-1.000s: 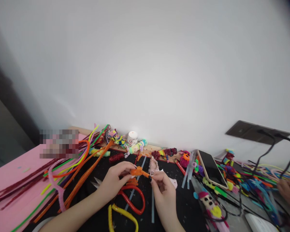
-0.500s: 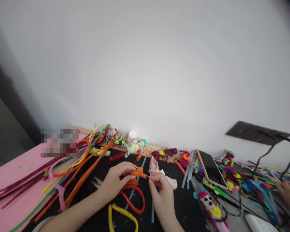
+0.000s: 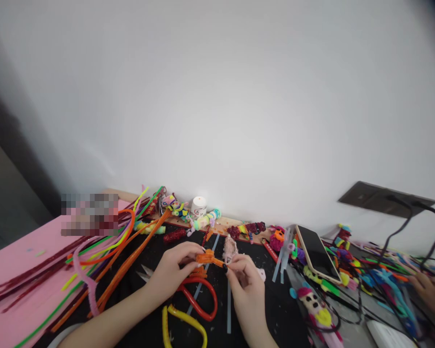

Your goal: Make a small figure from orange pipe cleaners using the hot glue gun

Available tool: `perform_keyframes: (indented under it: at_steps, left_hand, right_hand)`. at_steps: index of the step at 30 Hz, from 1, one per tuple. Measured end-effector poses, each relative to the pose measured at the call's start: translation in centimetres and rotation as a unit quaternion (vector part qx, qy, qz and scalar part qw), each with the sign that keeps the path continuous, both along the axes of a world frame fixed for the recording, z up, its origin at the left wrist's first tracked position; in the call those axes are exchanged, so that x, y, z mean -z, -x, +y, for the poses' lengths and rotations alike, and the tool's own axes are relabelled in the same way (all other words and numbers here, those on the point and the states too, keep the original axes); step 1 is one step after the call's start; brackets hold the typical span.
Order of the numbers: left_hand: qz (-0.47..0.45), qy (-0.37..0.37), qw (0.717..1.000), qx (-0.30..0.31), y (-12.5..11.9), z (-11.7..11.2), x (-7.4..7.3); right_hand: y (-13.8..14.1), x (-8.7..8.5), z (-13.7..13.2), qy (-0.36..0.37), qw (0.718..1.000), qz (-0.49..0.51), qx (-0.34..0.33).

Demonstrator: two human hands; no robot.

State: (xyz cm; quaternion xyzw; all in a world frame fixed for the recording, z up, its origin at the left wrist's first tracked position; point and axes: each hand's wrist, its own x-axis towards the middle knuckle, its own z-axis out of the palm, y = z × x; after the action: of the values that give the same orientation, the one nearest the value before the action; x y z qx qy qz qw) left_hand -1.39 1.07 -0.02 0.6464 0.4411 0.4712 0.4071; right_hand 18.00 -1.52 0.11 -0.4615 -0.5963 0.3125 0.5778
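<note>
Between my two hands is a small orange pipe-cleaner figure (image 3: 206,257). My left hand (image 3: 177,267) pinches its body from the left, thumb and fingers closed on it. From the right, my right hand (image 3: 247,285) has thumb and forefinger closed on the end of a thin orange strand sticking out of it. Just below lie scissors with one red handle loop (image 3: 213,309) and one yellow handle loop (image 3: 189,316), their blade tips showing left of my left wrist. A pale pink glue gun (image 3: 230,247) is partly hidden behind my right hand.
Long coloured pipe cleaners (image 3: 123,270) spread over the pink surface (image 3: 7,270) at left. Finished figures and a white paper cup (image 3: 199,207) line the wall. A phone (image 3: 318,253), cables and a pipe-cleaner doll (image 3: 313,304) lie right, with another person's hand (image 3: 429,292) beyond.
My right hand has shifted slightly right and down, and more of the orange strand shows between my hands. My left hand stays nearly still. The other person's hand has moved slightly left.
</note>
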Motion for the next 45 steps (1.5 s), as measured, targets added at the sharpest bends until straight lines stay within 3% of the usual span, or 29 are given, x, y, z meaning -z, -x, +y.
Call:
perform_keyframes:
  at_steps: [12, 24, 35, 45]
  left_hand:
    - [0.000, 0.002, 0.999, 0.046, -0.4, -0.8, -0.1]
    - [-0.054, 0.062, 0.995, 0.055, -0.8, -0.9, -0.3]
    - [-0.072, 0.041, 0.994, 0.070, -0.7, -0.9, 0.0]
    - [-0.029, -0.018, 0.997, 0.067, -0.6, -1.1, -0.6]
  right_hand:
    - [0.9, 0.1, -0.3, 0.050, 0.997, 0.044, -0.025]
    - [1.0, 0.4, -0.2, 0.071, 0.996, 0.054, -0.017]
    - [0.9, 0.5, -0.2, 0.053, 0.998, 0.027, -0.030]
    - [1.1, 0.5, -0.4, 0.055, 0.998, 0.009, -0.032]
